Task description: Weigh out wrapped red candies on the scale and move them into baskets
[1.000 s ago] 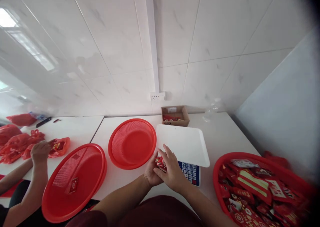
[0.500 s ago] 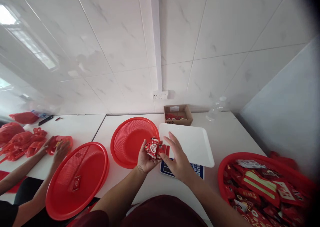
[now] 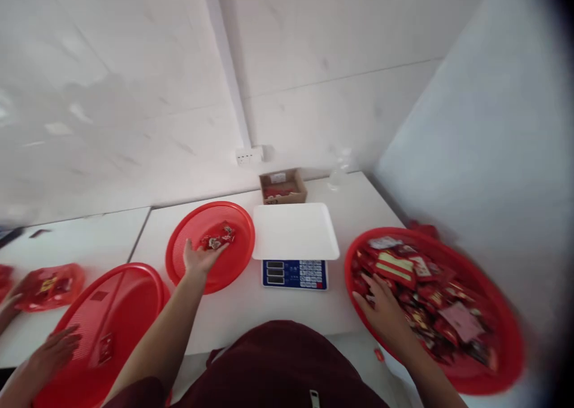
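Observation:
My left hand [image 3: 200, 258] is over the middle red basket [image 3: 180, 240], palm up with its fingers spread. Just past its fingertips are several small red wrapped packets [image 3: 218, 238], inside the basket; I cannot tell whether any still touch the fingers. At the near left side of a large red basket [image 3: 504, 321] on the right, my right hand [image 3: 381, 306] reaches over the rim with fingers apart. Many red packets [image 3: 430, 300] fill that basket, some with pale labels. No packet shows in the right hand.
A digital scale [image 3: 295, 274] with a white tray [image 3: 293, 231] stands between the baskets. Behind are a cardboard box [image 3: 283, 186] and a clear bottle [image 3: 339, 171]. At left, a co-worker's hand [image 3: 51, 357] is by another red basket [image 3: 121, 312], near a red bag [image 3: 54, 285].
My hands have moved apart. The left went to the middle basket and let the packets go; the right moved to the full basket. The view has turned right and down.

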The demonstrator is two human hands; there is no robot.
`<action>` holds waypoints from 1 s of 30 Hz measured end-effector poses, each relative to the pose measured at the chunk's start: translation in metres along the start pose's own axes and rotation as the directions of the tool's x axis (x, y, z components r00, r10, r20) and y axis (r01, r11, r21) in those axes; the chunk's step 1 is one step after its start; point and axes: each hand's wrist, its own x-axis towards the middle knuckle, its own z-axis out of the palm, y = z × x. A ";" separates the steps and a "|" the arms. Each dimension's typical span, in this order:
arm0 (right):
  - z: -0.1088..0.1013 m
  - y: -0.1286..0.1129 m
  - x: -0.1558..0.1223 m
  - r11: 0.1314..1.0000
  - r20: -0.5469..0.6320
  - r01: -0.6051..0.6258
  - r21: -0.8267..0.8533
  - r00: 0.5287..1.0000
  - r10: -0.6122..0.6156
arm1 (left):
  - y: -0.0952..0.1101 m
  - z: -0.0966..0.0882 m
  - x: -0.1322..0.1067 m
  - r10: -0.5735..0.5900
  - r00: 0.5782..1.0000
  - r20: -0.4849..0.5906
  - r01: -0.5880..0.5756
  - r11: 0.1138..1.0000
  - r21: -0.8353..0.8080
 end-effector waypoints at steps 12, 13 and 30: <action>-0.015 0.013 -0.007 0.940 0.045 -0.069 -0.335 0.995 0.089 | -0.064 0.027 -0.017 -0.014 0.999 0.039 0.003 0.964 0.265; -0.018 0.015 -0.005 0.961 0.023 -0.071 -0.268 0.997 0.080 | -0.069 0.028 -0.020 -0.049 0.997 0.059 0.030 0.956 0.292; -0.018 0.018 -0.009 0.988 0.055 -0.157 0.001 0.986 0.156 | -0.124 0.024 -0.060 -0.368 0.921 0.130 0.249 0.811 0.529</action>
